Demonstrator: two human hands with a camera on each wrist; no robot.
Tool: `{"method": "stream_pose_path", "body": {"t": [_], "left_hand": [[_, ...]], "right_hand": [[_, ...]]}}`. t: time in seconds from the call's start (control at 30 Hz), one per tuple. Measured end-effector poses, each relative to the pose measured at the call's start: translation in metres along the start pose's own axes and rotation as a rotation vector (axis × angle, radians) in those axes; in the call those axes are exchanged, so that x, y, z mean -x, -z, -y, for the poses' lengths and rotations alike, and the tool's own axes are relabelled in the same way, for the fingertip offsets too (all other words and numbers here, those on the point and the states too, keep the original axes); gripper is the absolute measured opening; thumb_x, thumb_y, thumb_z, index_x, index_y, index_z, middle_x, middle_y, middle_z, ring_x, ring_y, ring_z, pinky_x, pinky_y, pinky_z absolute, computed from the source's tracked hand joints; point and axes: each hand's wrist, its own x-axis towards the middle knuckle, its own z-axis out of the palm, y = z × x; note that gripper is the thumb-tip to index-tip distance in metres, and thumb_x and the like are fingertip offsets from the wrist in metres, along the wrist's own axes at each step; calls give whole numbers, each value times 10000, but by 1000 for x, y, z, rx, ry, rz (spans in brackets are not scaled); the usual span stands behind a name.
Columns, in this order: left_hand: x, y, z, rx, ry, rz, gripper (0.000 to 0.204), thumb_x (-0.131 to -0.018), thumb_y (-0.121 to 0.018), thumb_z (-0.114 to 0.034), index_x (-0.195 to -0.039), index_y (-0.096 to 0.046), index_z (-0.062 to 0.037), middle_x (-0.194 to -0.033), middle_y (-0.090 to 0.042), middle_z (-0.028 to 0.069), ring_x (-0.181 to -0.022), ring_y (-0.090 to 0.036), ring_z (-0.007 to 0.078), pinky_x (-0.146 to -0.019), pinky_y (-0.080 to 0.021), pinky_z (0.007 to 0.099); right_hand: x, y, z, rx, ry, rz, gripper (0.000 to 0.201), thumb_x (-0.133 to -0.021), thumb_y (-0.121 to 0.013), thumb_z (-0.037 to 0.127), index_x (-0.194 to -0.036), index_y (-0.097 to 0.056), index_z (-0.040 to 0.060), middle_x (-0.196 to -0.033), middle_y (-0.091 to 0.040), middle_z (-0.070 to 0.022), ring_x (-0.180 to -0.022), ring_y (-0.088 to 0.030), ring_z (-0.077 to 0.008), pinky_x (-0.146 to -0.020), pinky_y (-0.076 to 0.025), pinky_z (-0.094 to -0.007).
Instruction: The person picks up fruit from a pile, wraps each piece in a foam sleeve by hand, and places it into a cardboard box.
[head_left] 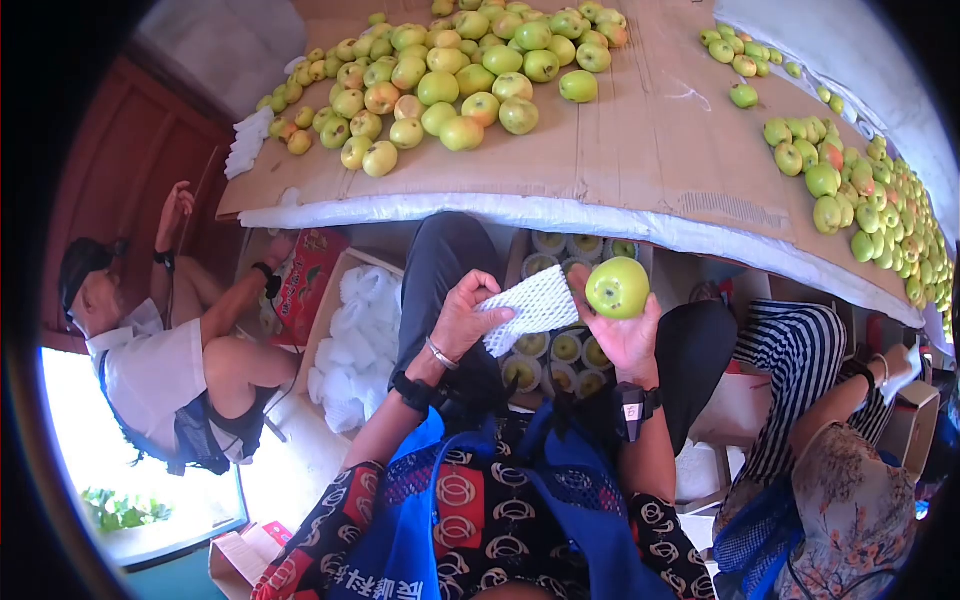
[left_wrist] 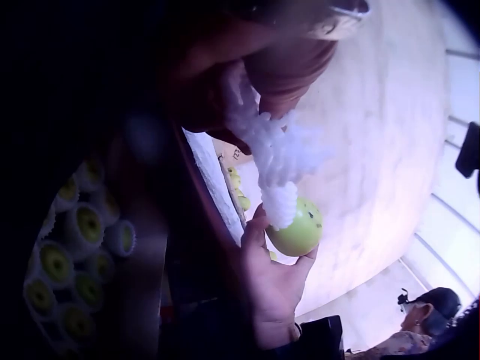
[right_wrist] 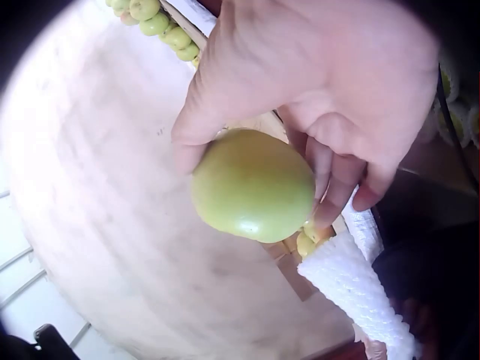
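Observation:
My left hand (head_left: 466, 318) pinches a white foam net sleeve (head_left: 532, 312) between thumb and fingers, holding it out flat toward the right. A green apple (head_left: 617, 288) is gripped in my right hand (head_left: 630, 342), its end with a small dark dimple facing up. Seen from the right wrist, the apple (right_wrist: 253, 186) sits between thumb and curled fingers, with the foam net sleeve (right_wrist: 352, 281) just beyond the fingertips. In the left wrist view the sleeve's end overlaps the apple (left_wrist: 298, 227). Below both hands, several netted apples (head_left: 565, 348) sit in a box between my knees.
Loose apples (head_left: 440, 88) lie heaped on a cardboard-covered table (head_left: 640, 150), with another heap (head_left: 870, 195) at right. White foam nets (head_left: 355, 345) fill a box at left. One person (head_left: 150, 340) sits left, another person (head_left: 850, 490) right. A red box (head_left: 312, 285) stands under the table.

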Motion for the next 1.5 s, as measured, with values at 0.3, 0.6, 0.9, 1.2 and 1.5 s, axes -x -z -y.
{"method": "stream_pose_path", "body": {"t": [0.3,0.6,0.9,1.2,1.5], "left_hand": [[-5,0,5,-76,-11,16,345,-742,-694,-25,-984,-453,-72,-878,-587,35,-823,-569,92,-733,-473,225],[-2,-36,-13,-537,-223,-230,333,-765,-617,17,-1067,-487,-34,-918,-546,35,-771,-562,99,-633,-479,219],[-14,-46,18,-148,-9,-92,330,-787,-634,-112,-1060,-462,-43,-983,-547,39,-877,-541,106,-725,-458,258],[-12,-50,16,-1,14,-174,159,-850,-577,-112,-972,-522,-26,-860,-587,40,-767,-549,76,-667,-458,222],[-11,-34,31,19,30,-143,131,-891,-522,-130,-950,-532,-13,-800,-578,0,-703,-527,43,-615,-433,190]], "right_hand": [[5,6,-15,60,-58,-8,696,-754,-538,562,-1254,-427,92,-1281,-440,-106,-1215,-373,-274,-1019,-251,-485],[0,8,-12,84,59,-100,623,-796,-530,511,-1242,-428,87,-1245,-467,-75,-1155,-427,-223,-987,-303,-412],[1,8,-32,27,-63,-35,567,-802,-530,498,-1204,-449,106,-1139,-518,-29,-1019,-480,-152,-831,-383,-315],[1,2,-37,164,-82,-41,503,-851,-486,420,-1215,-438,76,-1192,-502,-51,-1085,-464,-169,-906,-367,-339],[2,5,-35,18,-130,-110,498,-858,-477,423,-1229,-427,95,-1227,-488,-56,-1124,-454,-191,-936,-362,-388]]}}
